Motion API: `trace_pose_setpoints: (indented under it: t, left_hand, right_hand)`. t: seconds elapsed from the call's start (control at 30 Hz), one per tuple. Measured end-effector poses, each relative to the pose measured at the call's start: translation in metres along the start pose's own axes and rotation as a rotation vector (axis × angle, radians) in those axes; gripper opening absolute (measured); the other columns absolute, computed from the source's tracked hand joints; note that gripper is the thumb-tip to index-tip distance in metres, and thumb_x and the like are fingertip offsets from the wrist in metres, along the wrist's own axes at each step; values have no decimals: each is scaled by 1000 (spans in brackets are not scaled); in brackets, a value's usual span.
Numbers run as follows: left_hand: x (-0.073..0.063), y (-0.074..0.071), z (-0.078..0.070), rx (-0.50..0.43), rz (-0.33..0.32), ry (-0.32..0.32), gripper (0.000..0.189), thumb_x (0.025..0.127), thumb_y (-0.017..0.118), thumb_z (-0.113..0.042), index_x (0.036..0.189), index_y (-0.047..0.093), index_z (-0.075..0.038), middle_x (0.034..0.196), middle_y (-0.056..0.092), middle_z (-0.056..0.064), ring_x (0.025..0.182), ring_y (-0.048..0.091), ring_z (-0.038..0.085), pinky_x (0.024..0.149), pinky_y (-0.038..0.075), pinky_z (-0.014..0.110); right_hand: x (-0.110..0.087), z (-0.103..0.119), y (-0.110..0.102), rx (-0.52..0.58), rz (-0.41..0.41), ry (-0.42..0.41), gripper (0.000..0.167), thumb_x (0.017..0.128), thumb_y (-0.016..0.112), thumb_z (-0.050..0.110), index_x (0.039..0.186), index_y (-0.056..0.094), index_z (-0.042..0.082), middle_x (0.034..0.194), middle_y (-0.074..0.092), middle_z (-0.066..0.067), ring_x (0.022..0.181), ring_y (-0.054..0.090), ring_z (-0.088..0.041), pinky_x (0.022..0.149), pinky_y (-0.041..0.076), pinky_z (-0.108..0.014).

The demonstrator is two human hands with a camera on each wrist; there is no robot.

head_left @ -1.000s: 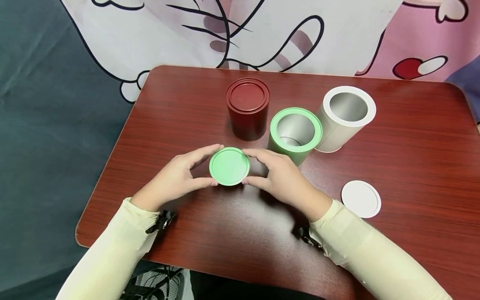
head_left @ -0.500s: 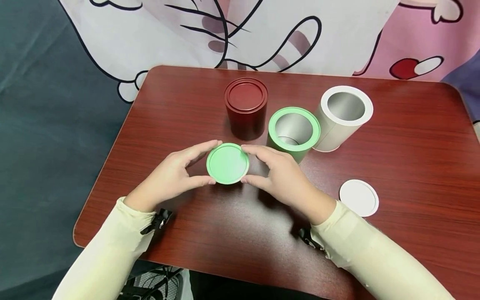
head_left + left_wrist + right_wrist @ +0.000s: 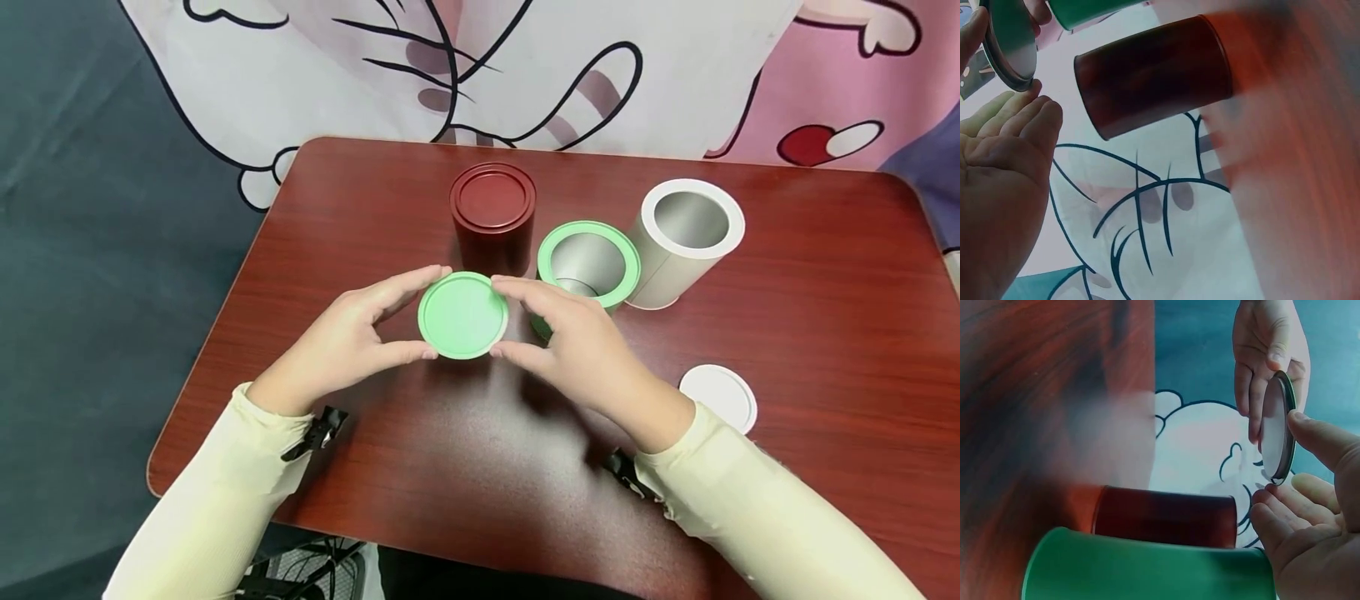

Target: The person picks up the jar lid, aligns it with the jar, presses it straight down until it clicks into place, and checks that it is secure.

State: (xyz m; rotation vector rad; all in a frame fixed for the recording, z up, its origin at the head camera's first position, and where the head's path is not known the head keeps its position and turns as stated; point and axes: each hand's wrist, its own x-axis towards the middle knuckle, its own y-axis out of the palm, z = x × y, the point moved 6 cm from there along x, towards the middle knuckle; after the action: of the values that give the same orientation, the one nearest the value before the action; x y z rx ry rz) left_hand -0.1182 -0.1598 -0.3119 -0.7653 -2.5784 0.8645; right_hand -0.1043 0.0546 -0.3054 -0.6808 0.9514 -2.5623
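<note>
Both hands hold a round green can lid (image 3: 462, 317) above the table in the head view. My left hand (image 3: 348, 346) pinches its left edge between thumb and fingertips, and my right hand (image 3: 588, 354) pinches the right edge the same way. The plain green top faces the head camera; in the right wrist view the underside of the lid (image 3: 1274, 428) has a raised metal rim. Just beyond the right hand stands an open green can (image 3: 588, 227), partly hidden by that hand. Behind the lid is a dark red can (image 3: 492, 204) with its red lid on.
An open white can (image 3: 660, 271) stands right of the green one, close against it. A white lid (image 3: 720, 394) lies flat by the right forearm, which covers part of it. The wooden table (image 3: 450, 467) ends at a patterned cloth (image 3: 262, 92) behind.
The green lid, held in both hands, has risen a little and moved slightly away from the body, nearer the red can. The cans stay where they were.
</note>
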Motion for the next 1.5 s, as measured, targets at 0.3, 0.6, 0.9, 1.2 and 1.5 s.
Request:
trace_pose_setpoints:
  t: [0.3, 0.6, 0.9, 1.2, 1.5]
  left_hand:
    - [10, -1, -10, -29, -17, 32, 84, 78, 87, -11, 151, 46, -16, 150, 50, -7, 138, 47, 10, 111, 39, 28]
    - [22, 6, -12, -116, -27, 68, 82, 79, 86, -8, 151, 47, -15, 150, 50, -7, 138, 46, 10, 112, 38, 27]
    - [35, 14, -15, -102, -31, 98, 82, 78, 87, -9, 150, 47, -14, 150, 51, -5, 137, 47, 10, 113, 38, 28]
    - [51, 23, -17, -116, -22, 103, 82, 78, 87, -7, 150, 48, -14, 149, 52, -5, 137, 47, 9, 114, 36, 27]
    - [64, 34, -20, -58, 23, 113, 80, 81, 86, -16, 151, 47, -15, 148, 52, -7, 133, 50, 6, 112, 39, 28]
  right_hand:
    - [1, 1, -13, -14, -5, 1, 62, 78, 88, 20, 135, 64, 8, 134, 65, -3, 124, 61, -20, 102, 49, -41]
    - [-3, -5, -24, -22, -33, -27, 62, 78, 88, 18, 133, 64, 6, 134, 65, -5, 125, 60, -21, 104, 47, -40]
    - [-7, -13, -35, -52, -79, -59, 62, 75, 89, 14, 132, 65, 7, 126, 70, -5, 113, 66, -22, 94, 52, -40]
    - [-12, -21, -47, -68, -97, -40, 63, 73, 90, 11, 131, 66, 7, 121, 71, -5, 99, 67, -23, 84, 52, -36]
    - [-20, -30, -57, -69, -103, -14, 63, 73, 90, 9, 131, 66, 10, 116, 72, -2, 69, 59, -12, 63, 46, -16]
